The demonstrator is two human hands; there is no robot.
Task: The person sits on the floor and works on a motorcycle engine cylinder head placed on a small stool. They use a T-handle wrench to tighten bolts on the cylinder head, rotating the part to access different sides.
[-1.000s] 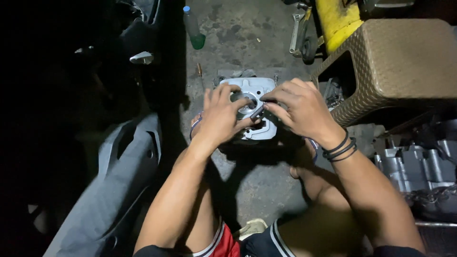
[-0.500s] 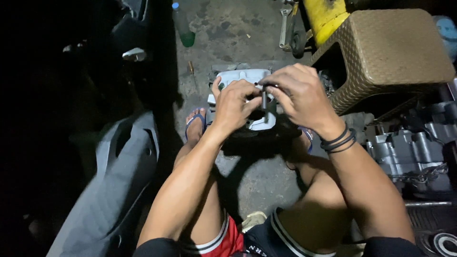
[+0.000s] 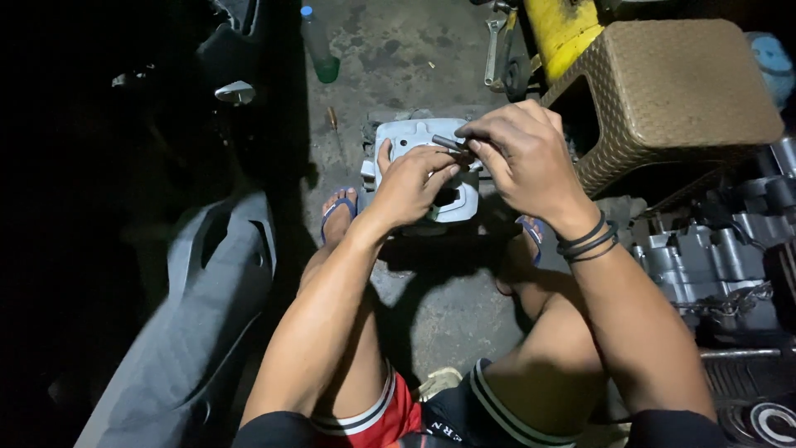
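Observation:
A pale grey cast-metal engine part [image 3: 414,137] sits on the concrete floor between my feet. My left hand [image 3: 410,184] rests on top of it, fingers curled over its middle opening. My right hand [image 3: 522,158], with dark bands on the wrist, is raised just above the part. Its fingertips pinch a short dark metal pin [image 3: 448,143] that points left over the part. The pin's right end is hidden by my fingers.
A brown woven stool [image 3: 663,91] stands at the right, a yellow machine part [image 3: 564,33] and a wrench [image 3: 493,50] behind it. A green-bottomed bottle [image 3: 319,46] is at the back. Grey plastic bodywork [image 3: 191,315] lies left; engine parts [image 3: 705,257] lie right.
My right hand has lifted off the metal part and now holds the dark pin clear above it. My left hand stays on the part. The camera has shifted slightly.

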